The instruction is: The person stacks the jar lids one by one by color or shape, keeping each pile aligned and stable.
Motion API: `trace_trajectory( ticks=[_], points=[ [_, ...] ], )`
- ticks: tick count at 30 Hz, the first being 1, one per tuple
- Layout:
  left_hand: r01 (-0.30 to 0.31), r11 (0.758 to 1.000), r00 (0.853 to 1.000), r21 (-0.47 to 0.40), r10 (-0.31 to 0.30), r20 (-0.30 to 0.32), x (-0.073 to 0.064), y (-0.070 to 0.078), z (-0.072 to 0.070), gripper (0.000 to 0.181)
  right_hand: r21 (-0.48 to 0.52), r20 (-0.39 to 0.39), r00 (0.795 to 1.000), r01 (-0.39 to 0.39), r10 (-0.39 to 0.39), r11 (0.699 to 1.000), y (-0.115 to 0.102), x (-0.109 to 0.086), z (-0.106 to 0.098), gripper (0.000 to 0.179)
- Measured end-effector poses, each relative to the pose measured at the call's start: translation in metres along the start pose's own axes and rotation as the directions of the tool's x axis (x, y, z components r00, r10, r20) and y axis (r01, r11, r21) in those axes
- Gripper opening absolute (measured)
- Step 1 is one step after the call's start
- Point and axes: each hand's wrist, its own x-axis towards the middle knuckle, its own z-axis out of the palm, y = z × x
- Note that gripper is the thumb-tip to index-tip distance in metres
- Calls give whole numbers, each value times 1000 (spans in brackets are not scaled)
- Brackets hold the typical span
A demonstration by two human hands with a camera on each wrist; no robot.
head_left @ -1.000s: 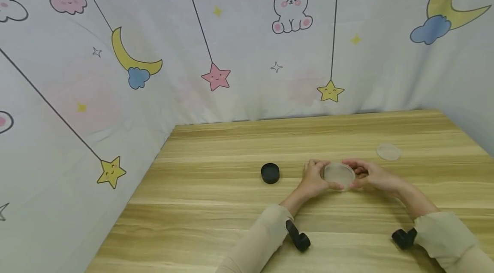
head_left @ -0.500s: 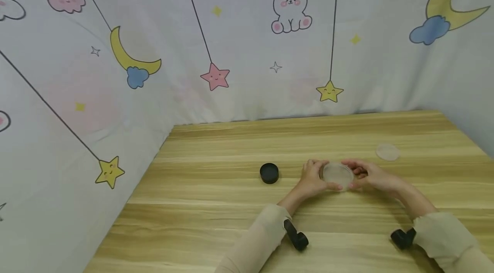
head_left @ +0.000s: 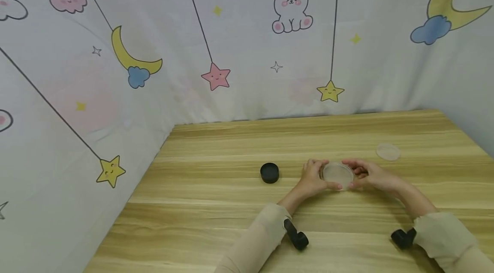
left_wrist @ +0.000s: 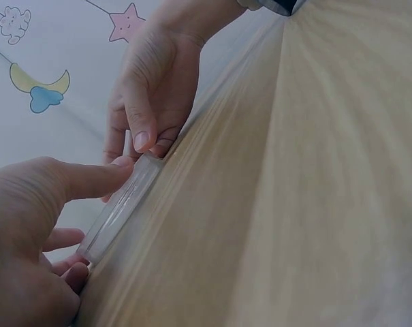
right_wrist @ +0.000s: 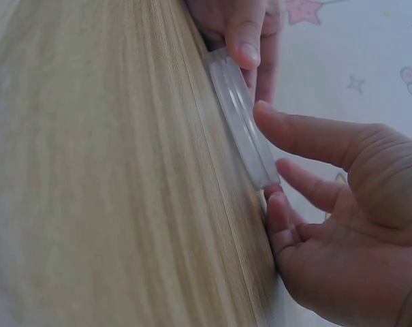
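A clear, shallow petri dish [head_left: 338, 175] lies on the wooden table between both hands. My left hand [head_left: 314, 180] grips its left side, with the thumb along the near rim and the fingers round the far side. From the right, my right hand [head_left: 374, 176] holds the opposite edge between thumb and fingers. The left wrist view shows the dish's ridged side wall [left_wrist: 120, 208] edge-on, close to the table surface. Seen from the right wrist, the thumb is on the upper rim and curled fingers are at the lower edge of the dish [right_wrist: 240, 122].
A black round cap or shallow cup [head_left: 269, 173] stands to the left of the hands. Behind the right hand a thin translucent disc [head_left: 388, 152] lies flat. The wooden table [head_left: 216, 213] ends at a printed cloth backdrop [head_left: 247, 41] at the back and sides.
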Motion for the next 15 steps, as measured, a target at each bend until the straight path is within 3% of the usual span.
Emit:
trace_trajectory(
  ticks=[6, 11, 15],
  points=[
    [-2, 1000, 1000, 3, 2, 11, -1, 0, 1, 77, -7, -4, 1000, 3, -3, 1000, 7, 0, 0, 76],
    [3, 1000, 1000, 10, -3, 3, 0, 0, -1, 79, -2, -9, 998, 56, -56, 998, 9, 3, -3, 70],
    [22, 1000, 1000, -12, -22, 5, 1, 3, 0, 79, -21, -71, 997, -24, 22, 999, 1, 3, -4, 70]
  ],
)
